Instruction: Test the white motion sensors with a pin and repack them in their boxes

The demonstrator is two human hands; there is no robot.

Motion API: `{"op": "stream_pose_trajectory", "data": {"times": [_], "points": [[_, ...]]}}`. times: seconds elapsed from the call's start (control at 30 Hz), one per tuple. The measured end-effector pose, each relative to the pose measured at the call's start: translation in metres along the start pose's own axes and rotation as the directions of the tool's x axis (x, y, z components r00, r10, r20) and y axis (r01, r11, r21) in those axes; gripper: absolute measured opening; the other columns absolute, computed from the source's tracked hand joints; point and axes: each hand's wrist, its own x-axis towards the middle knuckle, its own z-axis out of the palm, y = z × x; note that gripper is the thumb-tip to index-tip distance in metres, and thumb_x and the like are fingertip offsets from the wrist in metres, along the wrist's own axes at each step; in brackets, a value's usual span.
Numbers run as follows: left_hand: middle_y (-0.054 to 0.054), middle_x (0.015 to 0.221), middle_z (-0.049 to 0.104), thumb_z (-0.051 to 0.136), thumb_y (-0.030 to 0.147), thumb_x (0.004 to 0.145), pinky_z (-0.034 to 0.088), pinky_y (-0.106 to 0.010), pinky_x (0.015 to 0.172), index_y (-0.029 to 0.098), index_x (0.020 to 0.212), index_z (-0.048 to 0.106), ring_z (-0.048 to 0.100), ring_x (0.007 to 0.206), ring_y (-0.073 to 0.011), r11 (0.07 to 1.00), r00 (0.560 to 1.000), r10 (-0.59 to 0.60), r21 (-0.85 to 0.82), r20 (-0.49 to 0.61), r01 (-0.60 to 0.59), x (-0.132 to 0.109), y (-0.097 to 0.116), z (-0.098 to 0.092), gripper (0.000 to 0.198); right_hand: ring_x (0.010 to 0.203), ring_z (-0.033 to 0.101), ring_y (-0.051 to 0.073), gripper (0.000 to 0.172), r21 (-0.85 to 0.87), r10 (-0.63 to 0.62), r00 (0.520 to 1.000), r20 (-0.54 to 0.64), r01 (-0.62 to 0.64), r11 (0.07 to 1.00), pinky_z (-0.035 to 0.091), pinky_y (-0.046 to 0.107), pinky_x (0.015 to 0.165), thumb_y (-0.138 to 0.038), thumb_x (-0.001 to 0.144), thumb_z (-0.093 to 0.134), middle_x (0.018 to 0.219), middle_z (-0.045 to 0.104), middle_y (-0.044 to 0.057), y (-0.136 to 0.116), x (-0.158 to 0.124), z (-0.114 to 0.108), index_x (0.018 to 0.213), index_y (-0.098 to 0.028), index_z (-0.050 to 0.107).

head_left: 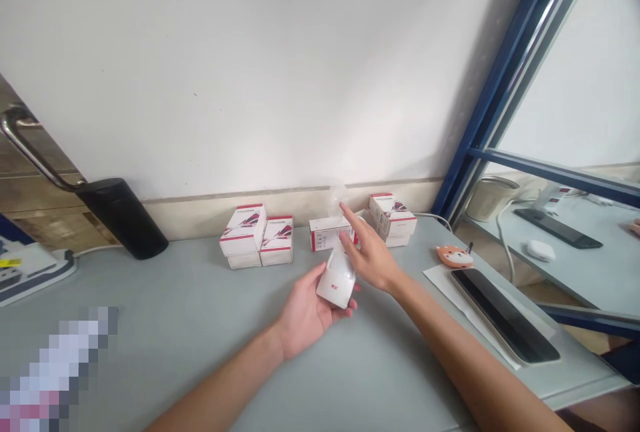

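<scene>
Cradling white device (pixel 337 280) in left hand (pixel 305 312) | right hand (pixel 373 255) just above

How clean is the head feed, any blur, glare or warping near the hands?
Head view: soft, even daylight, no hard glare; the right hand has slightly smeared fingertips; the left hand and its white device read sharp; blue window frame leans from lens warp; pixelated patch covers lower-left corner.
</scene>
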Motion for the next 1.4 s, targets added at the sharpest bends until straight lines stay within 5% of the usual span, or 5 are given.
{"op": "stream_pose_trajectory", "data": {"times": [0.4, 0.83, 0.97, 1.17, 1.4], "points": [[-0.014, 0.099, 0.076, 0.055, 0.042, 0.103, 0.055, -0.037, 0.076, 0.014, 0.119, 0.068, 0.072, 0.077, -0.0259, 0.997, 0.999, 0.031, -0.074, -0.033, -0.033, 0.002, 0.000, 0.000, 0.035, 0.162, 0.029, 0.026, 0.054, 0.079, 0.034, 0.979, 0.201, -0.051, 0.996, 0.018, 0.056, 0.134, -0.054, 0.112, 0.027, 0.170, 0.041, -0.002, -0.004, -0.002, 0.004, 0.159, -0.037, 0.048], [-0.018, 0.113, 0.075, 0.056, 0.036, 0.102, 0.056, -0.041, 0.085, 0.013, 0.132, 0.067, 0.073, 0.091, -0.0286, 0.978, 0.978, 0.183, -0.078, -0.100, -0.191, -0.001, 0.011, -0.002, 0.039, 0.120, 0.061, 0.026, 0.033, 0.067, 0.011, 1.000, -0.022, -0.010, 0.998, 0.051, 0.044, 0.103, -0.041, 0.109, 0.042, 0.125, 0.067, 0.008, 0.000, -0.002, 0.013, 0.123, -0.030, 0.070], [-0.021, 0.123, 0.074, 0.055, 0.041, 0.103, 0.054, -0.046, 0.095, 0.011, 0.136, 0.066, 0.074, 0.100, -0.0323, 0.977, 0.975, 0.210, -0.022, -0.073, -0.212, -0.002, 0.011, -0.002, 0.046, 0.093, 0.064, 0.021, 0.033, 0.236, 0.178, 0.982, -0.061, -0.159, 0.959, 0.052, 0.036, 0.085, -0.047, 0.104, 0.051, 0.115, 0.069, 0.007, -0.002, 0.002, 0.010, 0.122, -0.026, 0.069], [-0.022, 0.125, 0.073, 0.059, 0.048, 0.102, 0.053, -0.045, 0.087, 0.014, 0.147, 0.057, 0.073, 0.094, -0.0311, 0.979, 0.981, 0.192, 0.067, 0.020, -0.193, 0.000, 0.010, -0.008, 0.057, 0.063, 0.043, 0.013, 0.047, 0.507, 0.400, 0.885, 0.237, -0.464, 0.726, 0.036, 0.029, 0.062, -0.064, 0.095, 0.060, 0.065, 0.048, -0.004, 0.000, 0.004, 0.000, 0.082, -0.021, 0.071], [-0.015, 0.107, 0.074, 0.063, 0.048, 0.098, 0.043, -0.033, 0.069, 0.022, 0.143, 0.053, 0.067, 0.075, -0.0219, 0.976, 0.987, 0.155, 0.149, 0.050, -0.161, 0.007, 0.010, -0.015, 0.053, 0.060, 0.035, 0.011, 0.042, 0.702, 0.545, 0.808, -0.221, -0.256, 0.665, 0.029, 0.026, 0.054, -0.062, 0.087, 0.073, 0.063, 0.042, -0.005, 0.003, 0.014, -0.010, 0.080, -0.020, 0.069]]}}
